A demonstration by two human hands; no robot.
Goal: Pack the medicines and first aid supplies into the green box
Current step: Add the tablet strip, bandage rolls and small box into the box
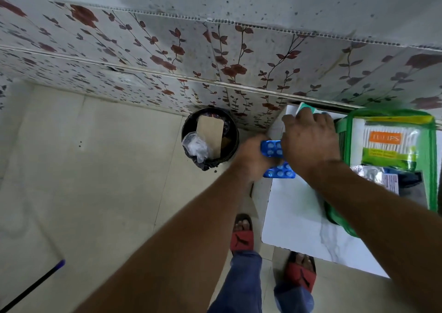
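A green box (pixel 433 169) stands on the white marble-look table (pixel 296 217) at the right. Inside it lie a green-and-white pack of cotton buds (pixel 389 145), a silver foil strip (pixel 373 173) and a dark item. My left hand (pixel 251 159) is closed on blue blister strips of tablets (pixel 277 159) at the table's left edge. My right hand (pixel 311 143) lies over them, fingers spread, reaching toward a white-and-green packet (pixel 305 108) by the wall. Whether the right hand grips anything is hidden.
A black waste bin (pixel 210 136) with cardboard and plastic in it stands on the floor left of the table, against the flowered wall. My feet in red sandals (pixel 241 236) are at the table's near corner. A dark stick with a purple tip (pixel 31 286) lies bottom left.
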